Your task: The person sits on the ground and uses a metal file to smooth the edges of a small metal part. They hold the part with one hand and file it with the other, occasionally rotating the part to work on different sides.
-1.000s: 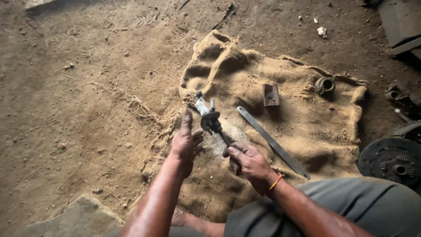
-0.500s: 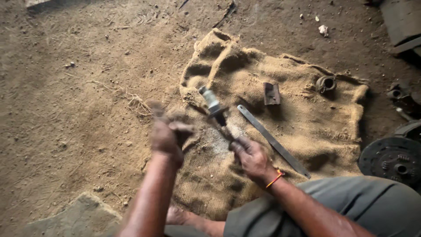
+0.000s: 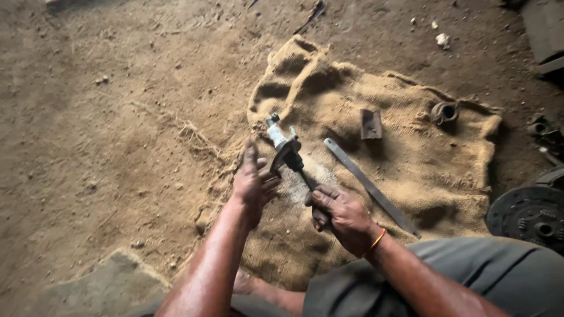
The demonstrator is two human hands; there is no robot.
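Right hand (image 3: 341,214) clenched around the rod of a metal part (image 3: 288,154), tilting it up over the burlap sack (image 3: 411,158). Left hand (image 3: 254,185) spread flat, fingers loose, touching the part's side.

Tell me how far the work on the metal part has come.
Laid out: a flat bar, small block and ring on the sack. In hand: the right hand grips the shaft part; the left hand is open beside it. What is left cannot be told.
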